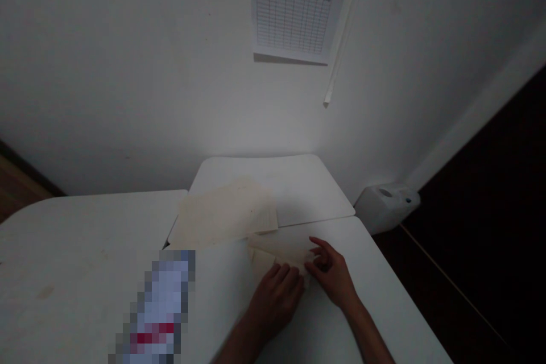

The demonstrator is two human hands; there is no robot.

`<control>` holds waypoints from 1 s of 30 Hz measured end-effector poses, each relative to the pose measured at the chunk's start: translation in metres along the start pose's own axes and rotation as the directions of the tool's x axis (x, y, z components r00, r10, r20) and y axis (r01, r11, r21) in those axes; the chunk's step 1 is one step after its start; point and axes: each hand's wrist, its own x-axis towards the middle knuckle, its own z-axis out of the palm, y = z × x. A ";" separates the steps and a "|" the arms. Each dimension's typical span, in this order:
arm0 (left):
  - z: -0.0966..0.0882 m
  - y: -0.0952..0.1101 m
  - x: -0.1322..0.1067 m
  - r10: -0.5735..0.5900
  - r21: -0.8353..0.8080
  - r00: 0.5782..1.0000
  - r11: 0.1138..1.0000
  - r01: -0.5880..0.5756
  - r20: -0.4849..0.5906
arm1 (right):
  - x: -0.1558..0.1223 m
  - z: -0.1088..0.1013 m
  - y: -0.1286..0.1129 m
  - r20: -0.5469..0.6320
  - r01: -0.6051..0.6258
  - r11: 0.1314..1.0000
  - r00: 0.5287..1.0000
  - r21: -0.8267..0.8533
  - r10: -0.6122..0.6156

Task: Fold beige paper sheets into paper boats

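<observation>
A beige folded sheet of paper lies on the white table in front of me, its left part showing past my fingers. My left hand rests over the near side of the paper, with its fingers curled down onto it. At the right end of the sheet, my right hand pinches the edge between thumb and fingertips, its index finger raised and bent. My hands cover much of the paper's near and right parts. Larger beige sheets lie flat just beyond, towards the back left.
White table sections meet at seams, with another section at left. A blurred-out item lies left of my arm. A printed table sheet hangs on the wall. A white plastic container stands beyond the right edge.
</observation>
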 end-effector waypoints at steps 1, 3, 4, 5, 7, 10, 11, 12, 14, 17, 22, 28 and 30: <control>0.000 0.000 -0.001 0.004 -0.001 1.000 1.000 -0.004 0.002 | 0.000 0.000 0.000 0.006 0.006 1.000 1.000 -0.008 -0.006; -0.001 0.001 -0.002 -0.013 -0.031 1.000 0.999 0.012 -0.005 | -0.001 0.001 0.001 0.018 0.024 0.999 1.000 -0.034 -0.023; -0.001 0.001 -0.002 -0.037 -0.062 0.999 0.997 0.036 -0.008 | -0.001 0.001 0.001 0.023 0.035 0.998 0.999 -0.053 -0.033; -0.001 0.002 -0.002 -0.068 -0.096 0.998 0.993 0.067 -0.009 | -0.001 0.001 0.000 0.027 0.049 0.996 0.999 -0.073 -0.047; 0.000 0.002 0.000 -0.134 -0.154 0.991 0.979 0.132 -0.003 | -0.002 0.001 0.000 0.033 0.085 0.989 0.996 -0.118 -0.082; 0.001 0.001 0.005 -0.209 -0.187 0.978 0.960 0.208 0.015 | -0.003 0.001 -0.002 0.043 0.142 0.974 0.990 -0.178 -0.137; 0.001 0.000 0.006 -0.229 -0.197 0.973 0.953 0.229 0.022 | -0.004 0.001 -0.002 0.050 0.154 0.969 0.988 -0.191 -0.147; 0.002 -0.001 0.008 -0.248 -0.209 0.968 0.946 0.249 0.029 | -0.004 0.001 -0.002 0.057 0.161 0.967 0.987 -0.200 -0.152; 0.002 -0.002 0.011 -0.282 -0.238 0.958 0.929 0.284 0.044 | -0.004 0.001 -0.001 0.065 0.172 0.962 0.985 -0.213 -0.162; 0.002 -0.004 0.013 -0.347 -0.278 0.936 0.895 0.349 0.058 | -0.004 0.000 0.002 0.038 0.208 0.945 0.978 -0.252 -0.205; 0.004 -0.007 0.014 -0.453 -0.324 0.889 0.832 0.450 0.071 | -0.005 -0.003 0.004 -0.031 0.258 0.904 0.958 -0.340 -0.285; 0.004 -0.005 0.018 -0.520 -0.346 0.846 0.777 0.526 0.118 | -0.014 -0.007 -0.006 0.012 0.373 0.820 0.913 -0.435 -0.408; 0.004 -0.004 0.020 -0.531 -0.345 0.836 0.766 0.543 0.136 | -0.021 -0.009 -0.009 0.074 0.413 0.782 0.899 -0.466 -0.431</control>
